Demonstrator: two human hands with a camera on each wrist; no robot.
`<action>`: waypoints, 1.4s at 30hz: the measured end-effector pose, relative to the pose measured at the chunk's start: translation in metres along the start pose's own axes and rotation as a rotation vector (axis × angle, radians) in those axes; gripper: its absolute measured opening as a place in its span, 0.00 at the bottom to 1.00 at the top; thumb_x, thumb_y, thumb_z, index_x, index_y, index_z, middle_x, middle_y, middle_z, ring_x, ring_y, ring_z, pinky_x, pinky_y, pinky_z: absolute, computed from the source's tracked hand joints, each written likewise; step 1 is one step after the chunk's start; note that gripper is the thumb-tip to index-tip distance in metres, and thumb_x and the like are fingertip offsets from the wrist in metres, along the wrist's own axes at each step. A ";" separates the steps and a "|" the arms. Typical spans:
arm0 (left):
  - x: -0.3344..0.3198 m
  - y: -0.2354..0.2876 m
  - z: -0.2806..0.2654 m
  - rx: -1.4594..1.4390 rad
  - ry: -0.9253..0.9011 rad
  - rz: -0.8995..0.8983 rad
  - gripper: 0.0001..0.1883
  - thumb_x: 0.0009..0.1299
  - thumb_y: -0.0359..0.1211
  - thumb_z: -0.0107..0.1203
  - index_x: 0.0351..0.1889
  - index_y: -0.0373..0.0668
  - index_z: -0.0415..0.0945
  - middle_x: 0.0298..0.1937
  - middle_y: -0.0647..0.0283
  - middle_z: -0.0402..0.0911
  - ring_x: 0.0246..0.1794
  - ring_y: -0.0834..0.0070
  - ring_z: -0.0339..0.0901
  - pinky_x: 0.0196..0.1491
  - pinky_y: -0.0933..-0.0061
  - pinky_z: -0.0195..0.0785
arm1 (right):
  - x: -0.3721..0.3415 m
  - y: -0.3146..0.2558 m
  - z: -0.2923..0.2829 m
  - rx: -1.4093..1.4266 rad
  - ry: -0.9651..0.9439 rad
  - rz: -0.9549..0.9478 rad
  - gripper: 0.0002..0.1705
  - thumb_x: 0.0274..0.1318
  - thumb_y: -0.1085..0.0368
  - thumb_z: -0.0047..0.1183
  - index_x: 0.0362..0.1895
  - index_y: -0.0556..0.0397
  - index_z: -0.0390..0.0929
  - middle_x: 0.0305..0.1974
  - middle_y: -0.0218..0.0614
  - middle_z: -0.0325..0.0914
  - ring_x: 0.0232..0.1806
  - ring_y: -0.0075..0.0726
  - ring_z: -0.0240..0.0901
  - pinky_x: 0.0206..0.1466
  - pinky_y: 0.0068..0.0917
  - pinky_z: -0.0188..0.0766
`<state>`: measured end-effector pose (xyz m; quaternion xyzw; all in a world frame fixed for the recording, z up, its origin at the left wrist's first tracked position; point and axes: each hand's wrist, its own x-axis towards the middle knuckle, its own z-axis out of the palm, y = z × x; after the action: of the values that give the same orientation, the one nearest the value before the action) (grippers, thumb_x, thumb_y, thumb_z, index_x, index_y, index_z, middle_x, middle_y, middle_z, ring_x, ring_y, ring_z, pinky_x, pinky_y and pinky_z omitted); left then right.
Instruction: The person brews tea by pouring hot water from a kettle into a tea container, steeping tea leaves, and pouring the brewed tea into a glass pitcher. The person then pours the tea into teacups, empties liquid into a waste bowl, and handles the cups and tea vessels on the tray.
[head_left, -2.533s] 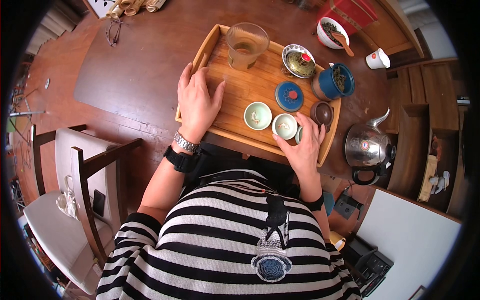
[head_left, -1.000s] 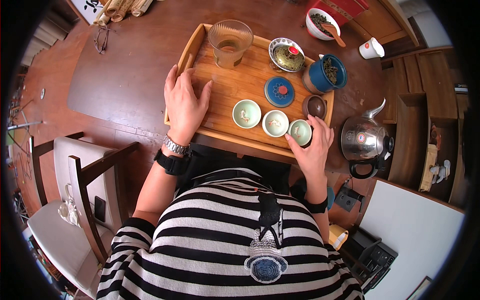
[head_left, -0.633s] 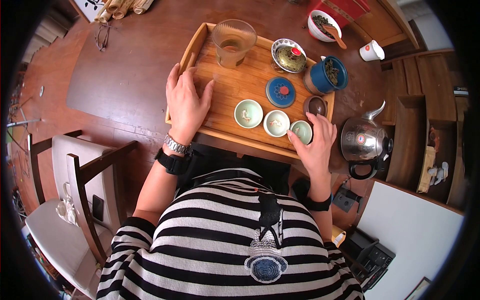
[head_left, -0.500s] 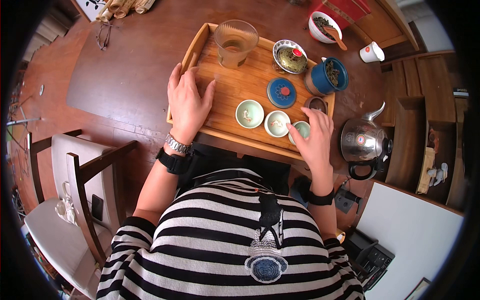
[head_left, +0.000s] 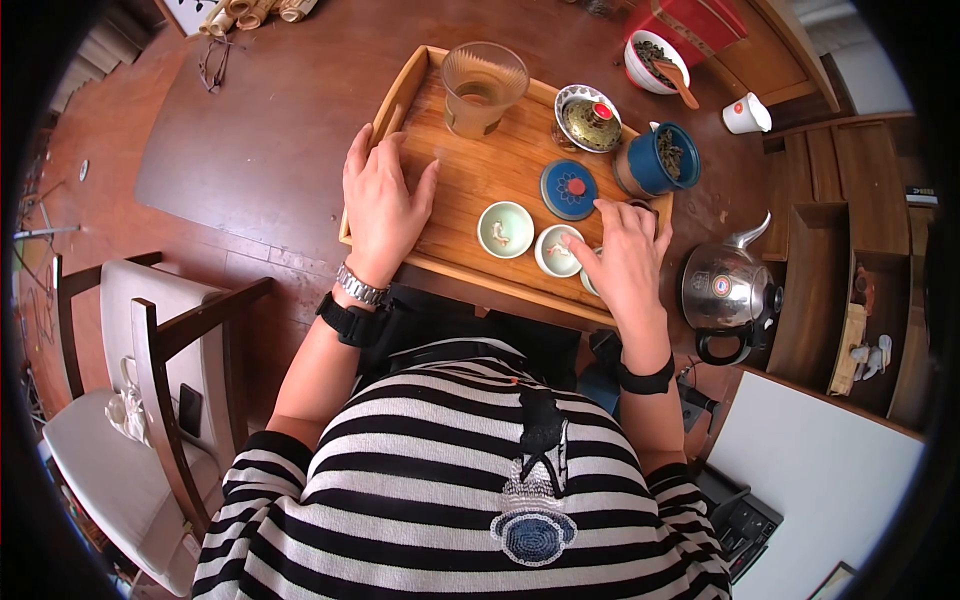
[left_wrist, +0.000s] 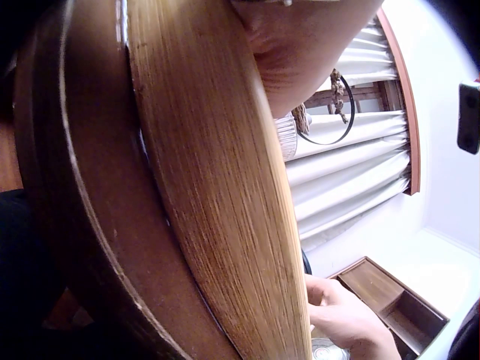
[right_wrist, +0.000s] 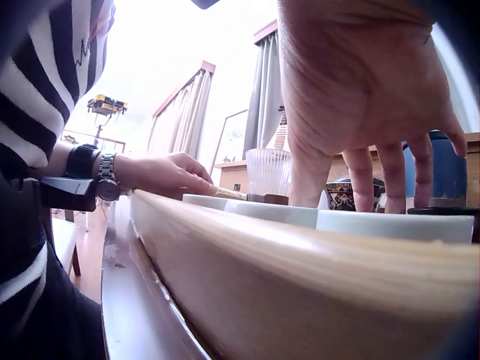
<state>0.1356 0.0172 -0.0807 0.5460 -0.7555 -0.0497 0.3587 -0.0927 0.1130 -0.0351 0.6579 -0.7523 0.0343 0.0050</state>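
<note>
My left hand [head_left: 384, 205] rests on the left end of the wooden tray [head_left: 455, 195], fingers spread along its rim. Over the tray's right side, my right hand [head_left: 628, 262] hovers with loosely bent fingers and a downward thumb. Beneath it, the third pale green teacup [head_left: 587, 284] is mostly covered. The middle teacup [head_left: 557, 250] and the left teacup [head_left: 505, 230] stand in line beside it. Behind the right fingers, only a sliver of the brown cup shows. The right wrist view has the right fingers [right_wrist: 391, 176] hanging behind the green cups' rims. A blue lid [head_left: 568, 190] lies near the fingertips.
Farther back on the tray stand a glass pitcher [head_left: 484, 90] with some liquid, a lidded patterned bowl [head_left: 588, 120] and a blue canister [head_left: 655, 160] of leaves. A steel kettle [head_left: 730, 300] stands right of the tray. Behind are a white bowl [head_left: 650, 62] and a paper cup [head_left: 747, 115].
My right hand has come off the third green teacup's rim and shifted toward the back of the tray, now covering most of that cup and the brown one. My left hand stays on the tray.
</note>
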 end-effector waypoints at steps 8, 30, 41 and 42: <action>0.000 0.000 0.001 0.026 0.013 0.002 0.20 0.58 0.37 0.59 0.45 0.37 0.69 0.35 0.55 0.78 0.59 0.53 0.61 0.57 0.59 0.55 | 0.026 -0.003 0.004 0.244 0.058 -0.116 0.17 0.48 0.62 0.55 0.43 0.55 0.74 0.39 0.42 0.74 0.45 0.44 0.66 0.53 0.38 0.58; -0.001 -0.001 0.001 0.007 -0.013 -0.012 0.21 0.58 0.37 0.58 0.45 0.35 0.68 0.41 0.46 0.74 0.58 0.49 0.61 0.57 0.56 0.55 | 0.063 0.013 0.019 0.240 -0.116 -0.342 0.06 0.50 0.69 0.48 0.34 0.57 0.70 0.27 0.51 0.72 0.32 0.56 0.72 0.38 0.44 0.69; -0.001 0.000 0.002 0.012 0.001 -0.015 0.20 0.58 0.37 0.59 0.45 0.37 0.69 0.39 0.51 0.76 0.59 0.52 0.61 0.58 0.58 0.54 | 0.062 0.005 -0.012 0.535 -0.128 -0.184 0.07 0.49 0.70 0.49 0.35 0.57 0.69 0.28 0.47 0.75 0.29 0.48 0.73 0.35 0.37 0.69; -0.001 0.000 0.002 0.022 0.007 -0.018 0.20 0.58 0.37 0.59 0.45 0.37 0.69 0.35 0.56 0.78 0.59 0.54 0.60 0.58 0.60 0.54 | 0.061 0.005 -0.018 0.534 -0.128 -0.184 0.07 0.49 0.70 0.49 0.35 0.57 0.69 0.28 0.47 0.75 0.29 0.48 0.73 0.35 0.37 0.69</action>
<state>0.1347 0.0173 -0.0822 0.5570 -0.7497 -0.0427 0.3547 -0.1062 0.0541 -0.0142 0.7024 -0.6524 0.1891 -0.2129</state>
